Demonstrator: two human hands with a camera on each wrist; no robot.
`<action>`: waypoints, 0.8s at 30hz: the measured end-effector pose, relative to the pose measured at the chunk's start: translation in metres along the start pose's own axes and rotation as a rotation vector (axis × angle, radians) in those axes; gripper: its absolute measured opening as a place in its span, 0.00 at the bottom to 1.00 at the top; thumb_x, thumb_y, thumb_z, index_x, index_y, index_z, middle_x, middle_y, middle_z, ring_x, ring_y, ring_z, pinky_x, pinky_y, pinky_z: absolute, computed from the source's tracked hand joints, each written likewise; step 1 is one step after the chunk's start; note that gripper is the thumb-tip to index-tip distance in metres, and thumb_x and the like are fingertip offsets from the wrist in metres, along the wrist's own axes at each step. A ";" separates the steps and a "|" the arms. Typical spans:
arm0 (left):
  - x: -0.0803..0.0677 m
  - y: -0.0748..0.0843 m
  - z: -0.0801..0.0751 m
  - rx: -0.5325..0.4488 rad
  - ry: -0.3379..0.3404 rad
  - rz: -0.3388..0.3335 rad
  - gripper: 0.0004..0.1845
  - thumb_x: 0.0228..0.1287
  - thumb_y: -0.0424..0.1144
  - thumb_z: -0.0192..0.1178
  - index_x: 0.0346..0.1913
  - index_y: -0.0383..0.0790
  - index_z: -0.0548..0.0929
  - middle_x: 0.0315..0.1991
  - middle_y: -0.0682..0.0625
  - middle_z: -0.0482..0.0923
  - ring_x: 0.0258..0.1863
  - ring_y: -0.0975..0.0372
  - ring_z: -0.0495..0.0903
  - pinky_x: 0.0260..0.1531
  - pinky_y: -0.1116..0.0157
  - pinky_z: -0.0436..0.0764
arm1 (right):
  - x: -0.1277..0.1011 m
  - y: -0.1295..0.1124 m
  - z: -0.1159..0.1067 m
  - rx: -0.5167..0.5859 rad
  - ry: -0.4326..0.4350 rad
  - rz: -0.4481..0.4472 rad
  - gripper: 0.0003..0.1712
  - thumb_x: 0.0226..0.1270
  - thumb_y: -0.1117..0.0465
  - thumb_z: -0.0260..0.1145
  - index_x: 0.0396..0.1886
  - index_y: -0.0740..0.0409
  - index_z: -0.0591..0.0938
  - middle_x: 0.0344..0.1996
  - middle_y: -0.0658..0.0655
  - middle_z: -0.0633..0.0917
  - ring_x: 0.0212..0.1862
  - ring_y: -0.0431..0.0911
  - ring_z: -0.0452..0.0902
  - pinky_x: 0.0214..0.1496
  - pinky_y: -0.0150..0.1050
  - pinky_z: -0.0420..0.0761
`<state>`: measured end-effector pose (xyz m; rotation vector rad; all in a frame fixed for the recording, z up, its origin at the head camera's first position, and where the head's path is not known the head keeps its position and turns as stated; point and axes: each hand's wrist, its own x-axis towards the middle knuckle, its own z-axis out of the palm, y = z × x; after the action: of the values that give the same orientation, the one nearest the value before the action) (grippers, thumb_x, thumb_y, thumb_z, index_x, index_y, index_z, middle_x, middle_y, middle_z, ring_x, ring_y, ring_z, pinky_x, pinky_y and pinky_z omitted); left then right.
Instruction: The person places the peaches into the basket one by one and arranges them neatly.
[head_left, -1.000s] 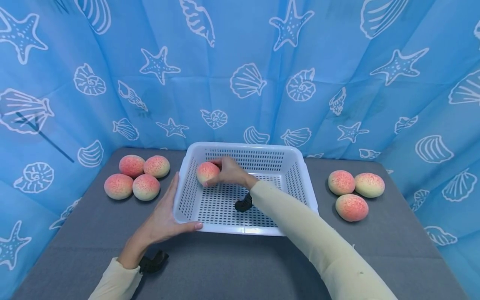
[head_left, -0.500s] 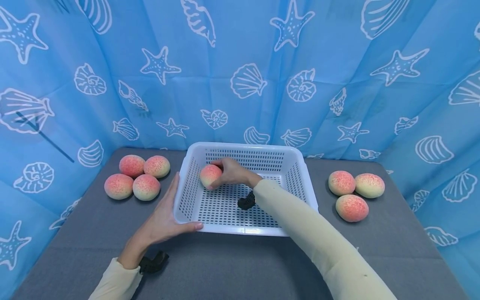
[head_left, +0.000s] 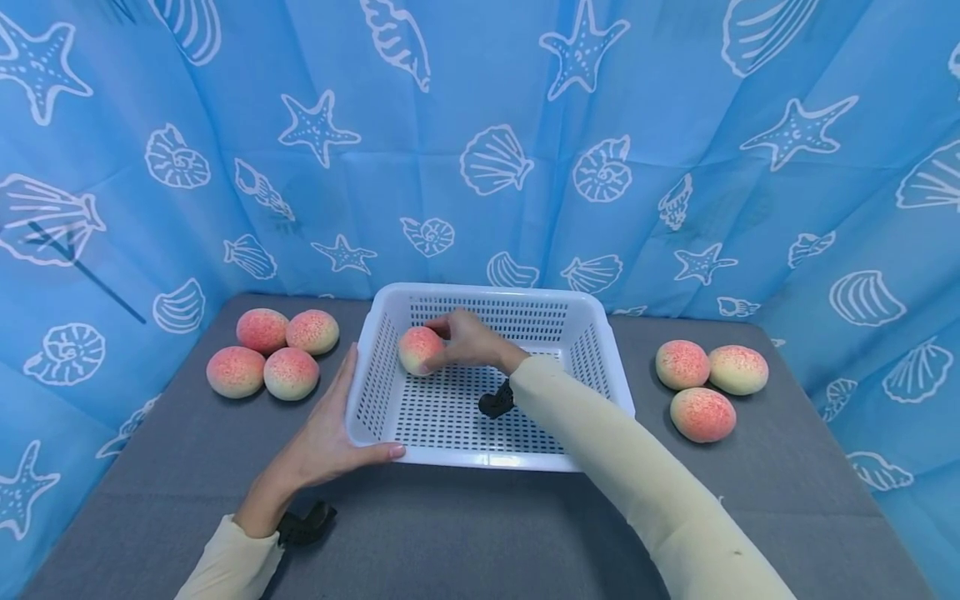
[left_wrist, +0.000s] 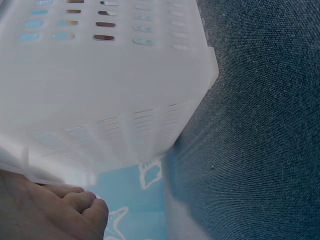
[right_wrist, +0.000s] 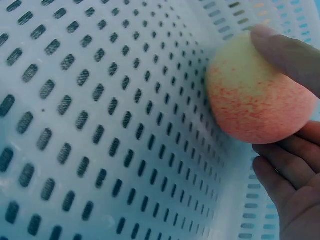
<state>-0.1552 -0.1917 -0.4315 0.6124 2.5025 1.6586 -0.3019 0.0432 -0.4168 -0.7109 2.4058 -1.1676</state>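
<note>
Right hand (head_left: 468, 340) is inside the white basket (head_left: 600, 367), fingers (right_wrist: 282, 170) curled around a peach (head_left: 420, 350) and holding it low against the basket's left wall, near the far-left corner of the perforated floor. The wrist view shows a thumb on top and fingers beneath the peach (right_wrist: 255, 97). Left hand (head_left: 330, 433) lies flat along the basket's outer left side, fingers straight and together, thumb stretched along the front rim. The basket sits mid-surface toward the far edge. Four peaches (head_left: 273, 354) cluster at the surface's far-left corner, three more (head_left: 708, 379) near the right edge.
</note>
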 end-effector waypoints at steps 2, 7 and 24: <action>0.000 0.000 0.000 0.004 0.001 -0.005 0.74 0.49 0.44 0.82 0.82 0.57 0.30 0.79 0.42 0.46 0.59 0.39 0.76 0.43 0.61 0.87 | 0.001 -0.001 0.003 -0.006 0.016 0.005 0.42 0.48 0.57 0.85 0.66 0.57 0.80 0.58 0.53 0.84 0.58 0.45 0.80 0.63 0.40 0.78; 0.000 0.000 0.000 0.008 0.003 -0.002 0.74 0.49 0.44 0.82 0.82 0.57 0.30 0.79 0.42 0.47 0.59 0.39 0.75 0.43 0.60 0.87 | 0.001 -0.006 0.006 -0.028 0.043 0.030 0.45 0.48 0.57 0.85 0.68 0.59 0.77 0.62 0.55 0.82 0.64 0.49 0.77 0.67 0.43 0.75; 0.001 -0.001 0.001 0.026 0.006 0.019 0.73 0.49 0.40 0.81 0.82 0.57 0.31 0.79 0.42 0.46 0.60 0.40 0.75 0.43 0.59 0.87 | -0.022 -0.016 -0.024 0.030 0.075 0.060 0.51 0.49 0.57 0.84 0.72 0.64 0.71 0.69 0.62 0.74 0.71 0.55 0.69 0.72 0.48 0.69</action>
<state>-0.1558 -0.1912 -0.4322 0.6358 2.5339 1.6394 -0.2930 0.0623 -0.3874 -0.5913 2.4470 -1.2238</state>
